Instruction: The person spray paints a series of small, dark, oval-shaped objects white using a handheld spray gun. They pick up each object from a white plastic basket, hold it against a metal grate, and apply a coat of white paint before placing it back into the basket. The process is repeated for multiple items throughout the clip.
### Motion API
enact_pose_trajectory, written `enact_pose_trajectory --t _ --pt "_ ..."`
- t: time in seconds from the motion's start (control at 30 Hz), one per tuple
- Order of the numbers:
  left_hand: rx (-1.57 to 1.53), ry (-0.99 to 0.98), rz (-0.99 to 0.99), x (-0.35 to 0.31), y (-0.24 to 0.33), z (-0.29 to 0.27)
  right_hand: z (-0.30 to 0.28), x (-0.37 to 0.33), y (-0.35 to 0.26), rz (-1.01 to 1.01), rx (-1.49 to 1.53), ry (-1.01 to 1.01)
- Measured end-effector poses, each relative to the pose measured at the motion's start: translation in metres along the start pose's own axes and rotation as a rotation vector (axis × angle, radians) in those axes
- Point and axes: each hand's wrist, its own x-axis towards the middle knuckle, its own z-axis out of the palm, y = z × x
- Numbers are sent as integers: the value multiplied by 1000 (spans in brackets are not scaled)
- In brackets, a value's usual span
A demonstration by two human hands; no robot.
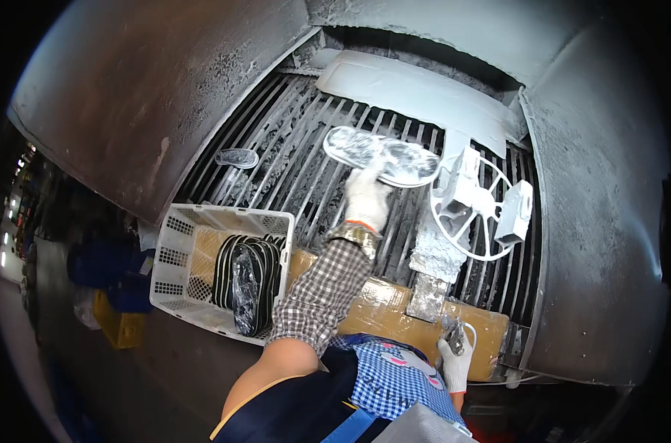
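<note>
Two gloved hands are in view. The left hand [366,201], its arm in a checked sleeve [317,295], has its grip pinching the near edge of a white-smeared black sole [350,148], which lies toward one o'clock over the metal bars [295,166]. Toward five o'clock, the right hand [457,363] has its grip closed around a spray gun [453,337]. A smaller sole [237,158] rests on the bars at ten o'clock, and a white-coated wheel [485,203] stands at three. At eight, a white crate [239,215] holds more dark soles [248,284] packed together.
</note>
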Motion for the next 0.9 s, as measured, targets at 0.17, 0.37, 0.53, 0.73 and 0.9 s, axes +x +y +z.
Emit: enact_pose_trajectory --t 0.17,0.37,0.53,0.73,0.9 --pt "-100 309 -129 45 -35 -136 7 6 0 0 -7 6" --pt "8 416 -287 37 -81 -237 13 11 -13 78 -76 -21" --pt "-21 376 -227 88 -61 -234 20 7 -25 23 -85 -7" --pt "342 645 -262 88 -51 -239 25 4 -37 59 -37 -47" --pt "402 249 -328 -9 -35 -185 19 11 -11 34 9 -20"
